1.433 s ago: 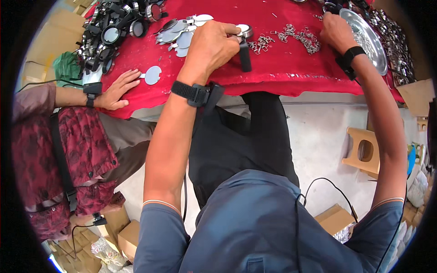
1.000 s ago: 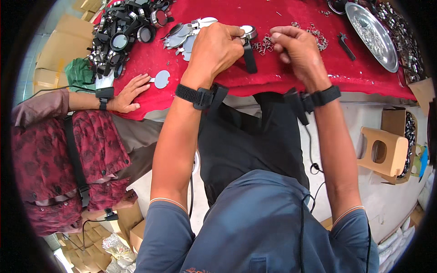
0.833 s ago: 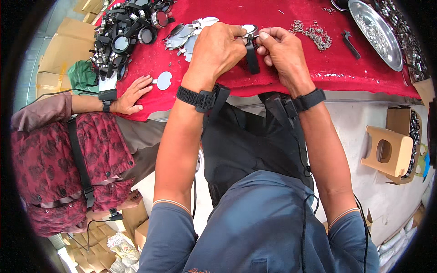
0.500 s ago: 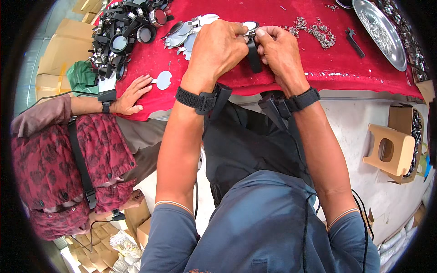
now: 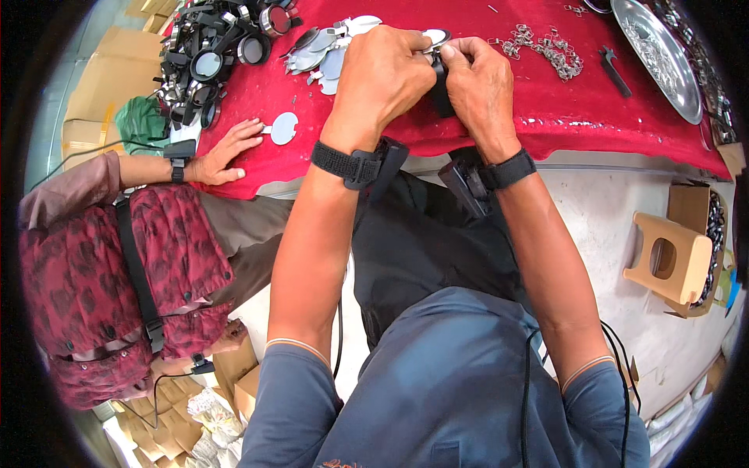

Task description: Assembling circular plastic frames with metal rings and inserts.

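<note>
My left hand (image 5: 381, 76) and my right hand (image 5: 481, 92) meet over the red cloth, fingers closed on one small piece. Above the fingertips shows its round, pale disc (image 5: 436, 36) with a tab. A black flat part (image 5: 441, 95) hangs below, between the hands. The exact joint is hidden by my fingers. Just left of my left hand lies a heap of pale grey round discs with metal tabs (image 5: 331, 61). A tangle of small wire clips (image 5: 546, 51) rests to the right of my right hand.
The red cloth (image 5: 538, 101) covers the table. Black round clamp-like parts (image 5: 207, 66) are heaped at far left. A co-worker's hand (image 5: 226, 156) lies by a single disc (image 5: 284, 129). Right are a black tool (image 5: 615, 72), a metal tray (image 5: 633, 17) and a cardboard box (image 5: 686, 199).
The view has shifted slightly. My hands stay together on the piece, and my right fingers now hide more of its black part. The co-worker's hand still rests by the single disc.
</note>
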### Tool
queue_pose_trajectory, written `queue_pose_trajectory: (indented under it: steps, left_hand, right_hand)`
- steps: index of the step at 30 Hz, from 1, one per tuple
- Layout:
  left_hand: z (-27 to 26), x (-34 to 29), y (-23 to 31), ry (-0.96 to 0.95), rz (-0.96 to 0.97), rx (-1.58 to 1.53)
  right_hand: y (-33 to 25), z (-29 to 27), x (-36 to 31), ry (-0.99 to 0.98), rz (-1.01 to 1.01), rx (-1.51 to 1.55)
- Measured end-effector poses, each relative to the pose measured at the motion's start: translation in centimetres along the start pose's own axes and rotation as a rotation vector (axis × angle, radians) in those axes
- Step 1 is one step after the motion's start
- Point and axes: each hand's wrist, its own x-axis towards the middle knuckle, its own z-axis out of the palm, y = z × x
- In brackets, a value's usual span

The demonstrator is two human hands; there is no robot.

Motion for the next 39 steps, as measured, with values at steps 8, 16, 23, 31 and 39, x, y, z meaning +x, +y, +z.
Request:
queue_pose_trajectory:
  steps: [8,16,23,31,39]
  left_hand:
    - [0.5,-0.2,0.0,0.050,-0.021,0.000]
    - [0.0,-0.4,-0.3,-0.034,-0.079,0.020]
    - [-0.1,-0.5,-0.5,-0.046,-0.060,-0.001]
    - [0.4,-0.4,-1.1,-0.021,-0.114,-0.083]
    - [0.3,-0.5,-0.9,0.025,-0.111,-0.064]
  right_hand:
    - [0.4,0.1,0.6,-0.009,0.084,-0.023]
    - [0.7,0.0,0.3,-0.009,-0.004,-0.045]
    - [0.4,0.0,0.7,-0.022,0.054,-0.003]
    - [1.5,-0.4,0.7,-0.080,0.052,0.155]
    - [1.2,-0.2,-0.3,0.003,-0.036,0.105]
